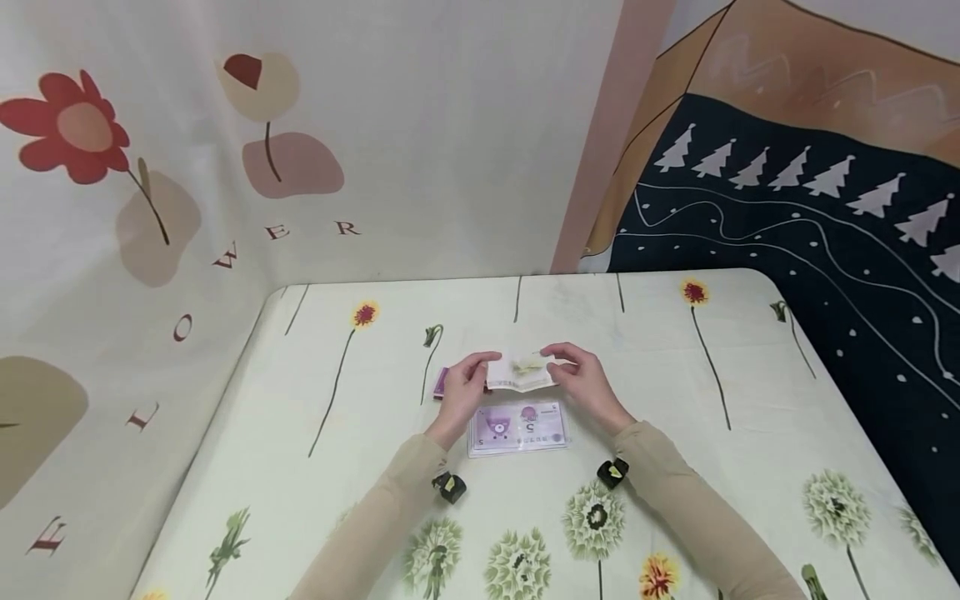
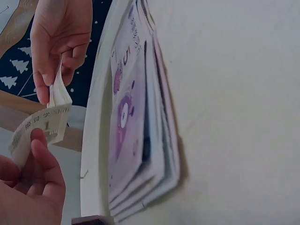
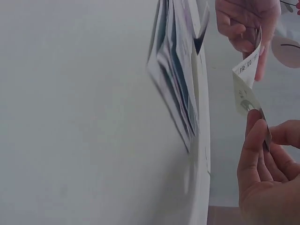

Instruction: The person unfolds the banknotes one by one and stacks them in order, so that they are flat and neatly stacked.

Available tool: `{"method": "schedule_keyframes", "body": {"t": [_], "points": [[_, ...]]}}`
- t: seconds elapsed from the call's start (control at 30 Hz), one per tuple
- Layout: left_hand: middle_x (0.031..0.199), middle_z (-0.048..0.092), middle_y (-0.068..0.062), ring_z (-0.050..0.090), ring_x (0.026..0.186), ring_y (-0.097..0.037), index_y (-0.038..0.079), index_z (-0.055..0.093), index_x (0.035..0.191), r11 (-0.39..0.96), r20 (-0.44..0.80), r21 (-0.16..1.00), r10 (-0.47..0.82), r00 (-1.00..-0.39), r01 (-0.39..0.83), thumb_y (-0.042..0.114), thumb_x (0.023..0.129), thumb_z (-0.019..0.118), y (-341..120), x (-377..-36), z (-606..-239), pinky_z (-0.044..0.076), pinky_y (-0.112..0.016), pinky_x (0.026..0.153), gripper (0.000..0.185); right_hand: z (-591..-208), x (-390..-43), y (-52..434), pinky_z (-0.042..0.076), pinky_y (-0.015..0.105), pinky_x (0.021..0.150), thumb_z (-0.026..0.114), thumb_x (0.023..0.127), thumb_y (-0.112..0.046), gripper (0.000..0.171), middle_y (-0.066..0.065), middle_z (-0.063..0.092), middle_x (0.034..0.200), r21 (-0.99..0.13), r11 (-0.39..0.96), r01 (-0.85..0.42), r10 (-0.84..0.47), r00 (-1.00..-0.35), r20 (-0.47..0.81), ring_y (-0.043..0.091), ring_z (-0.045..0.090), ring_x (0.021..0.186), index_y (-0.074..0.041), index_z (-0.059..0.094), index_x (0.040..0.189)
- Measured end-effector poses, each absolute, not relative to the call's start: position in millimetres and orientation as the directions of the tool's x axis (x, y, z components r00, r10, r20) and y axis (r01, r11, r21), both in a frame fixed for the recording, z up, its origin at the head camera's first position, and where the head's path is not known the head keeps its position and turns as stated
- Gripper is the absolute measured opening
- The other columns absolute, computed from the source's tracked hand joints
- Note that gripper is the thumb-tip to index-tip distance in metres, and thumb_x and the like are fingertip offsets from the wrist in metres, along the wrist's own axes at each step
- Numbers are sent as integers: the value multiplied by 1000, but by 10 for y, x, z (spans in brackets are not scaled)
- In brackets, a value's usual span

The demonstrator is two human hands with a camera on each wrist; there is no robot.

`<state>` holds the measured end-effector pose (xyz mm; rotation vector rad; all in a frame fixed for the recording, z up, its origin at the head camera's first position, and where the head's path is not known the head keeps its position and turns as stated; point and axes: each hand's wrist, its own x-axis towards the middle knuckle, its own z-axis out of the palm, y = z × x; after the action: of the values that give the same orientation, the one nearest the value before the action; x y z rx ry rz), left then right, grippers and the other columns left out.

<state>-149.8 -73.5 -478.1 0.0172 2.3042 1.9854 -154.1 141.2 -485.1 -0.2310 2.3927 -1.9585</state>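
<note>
Both hands hold one small pale green banknote (image 1: 522,372) just above the table, slightly folded along its middle. My left hand (image 1: 480,372) pinches its left end and my right hand (image 1: 561,364) pinches its right end. In the left wrist view the left hand's thumb (image 2: 43,154) presses on the note (image 2: 44,124), which is marked with a 1. The right wrist view shows the right hand's fingertips (image 3: 255,129) closed on the note's lower end (image 3: 244,89). A stack of purple notes (image 1: 517,427) marked 5 lies flat on the table below the hands.
A floral cloth covers the table (image 1: 300,433). A small purple item (image 1: 440,381) lies partly hidden behind my left hand. A flower-print curtain (image 1: 187,167) hangs at the back and left, and a dark tree-pattern fabric (image 1: 825,250) drops off beyond the table's right edge.
</note>
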Motion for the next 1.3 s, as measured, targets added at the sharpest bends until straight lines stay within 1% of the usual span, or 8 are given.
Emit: {"method": "schedule_keyframes", "body": {"t": [0.1, 0.23, 0.47, 0.6, 0.8, 1.0, 1.1, 1.3], "points": [[87, 63, -9, 56, 64, -12, 1, 64, 119, 154, -77, 986, 107, -991, -60, 1, 98, 49, -766, -1464, -4800, 54, -28, 64, 26, -4847, -1533, 1467, 55, 25, 68, 60, 90, 5, 25, 24, 60, 118, -973, 217, -82, -149, -988, 50, 24, 67, 85, 3, 63, 114], [110, 65, -19, 67, 82, -24, 3, 63, 122, 182, -91, 981, 159, -983, -62, 0, 94, 55, -805, -1423, -4809, 57, -30, 72, 30, -4851, -1519, 1533, 50, 21, 59, 60, 90, 4, 24, 24, 59, 118, -965, 250, -73, -163, -986, 33, 18, 66, 78, 2, 63, 114], [110, 63, -27, 66, 94, -36, -5, 58, 125, 166, -80, 985, 223, -972, -43, -7, 93, 54, -855, -1372, -4781, 56, -34, 80, 33, -4626, -1380, 1558, 42, 22, 50, 56, 90, 9, 27, 30, 53, 121, -954, 296, -49, -217, -976, -17, 23, 62, 69, 7, 60, 116], [105, 66, -24, 66, 89, -31, -6, 58, 125, 194, -100, 979, 235, -967, -54, -8, 92, 53, -885, -1350, -4784, 56, -32, 77, 33, -4727, -1378, 1588, 41, 21, 51, 55, 91, 9, 28, 29, 53, 121, -956, 292, -19, -244, -968, -55, 15, 58, 64, 6, 59, 119], [96, 66, -16, 63, 78, -17, -2, 61, 123, 223, -123, 972, 225, -967, -72, -8, 91, 54, -936, -1319, -4845, 54, -25, 69, 33, -4917, -1409, 1620, 44, 21, 56, 55, 92, 7, 29, 25, 54, 119, -969, 249, 0, -273, -959, -71, 19, 63, 72, 5, 60, 120], [112, 57, -17, 60, 84, -17, 2, 65, 120, 267, -144, 960, 213, -966, -85, -7, 88, 58, -996, -1281, -4901, 55, -26, 75, 34, -4919, -1370, 1587, 52, 23, 68, 56, 89, 9, 28, 25, 60, 115, -982, 190, 18, -273, -959, -71, 23, 67, 90, 8, 61, 116], [114, 56, -17, 60, 87, -18, 2, 65, 119, 271, -148, 959, 211, -966, -88, -8, 87, 59, -1023, -1258, -4924, 54, -26, 78, 34, -4930, -1351, 1575, 52, 25, 66, 57, 89, 8, 27, 23, 64, 108, -981, 191, 34, -278, -957, -87, 18, 65, 85, 8, 61, 115], [89, 57, -14, 55, 74, -14, -4, 65, 117, 252, -144, 964, 220, -965, -87, -11, 85, 60, -1056, -1193, -4899, 53, -22, 69, 33, -4932, -1317, 1567, 52, 26, 66, 62, 87, 5, 27, 18, 67, 101, -976, 205, 80, -295, -945, -139, 16, 62, 82, 9, 62, 114]]}}
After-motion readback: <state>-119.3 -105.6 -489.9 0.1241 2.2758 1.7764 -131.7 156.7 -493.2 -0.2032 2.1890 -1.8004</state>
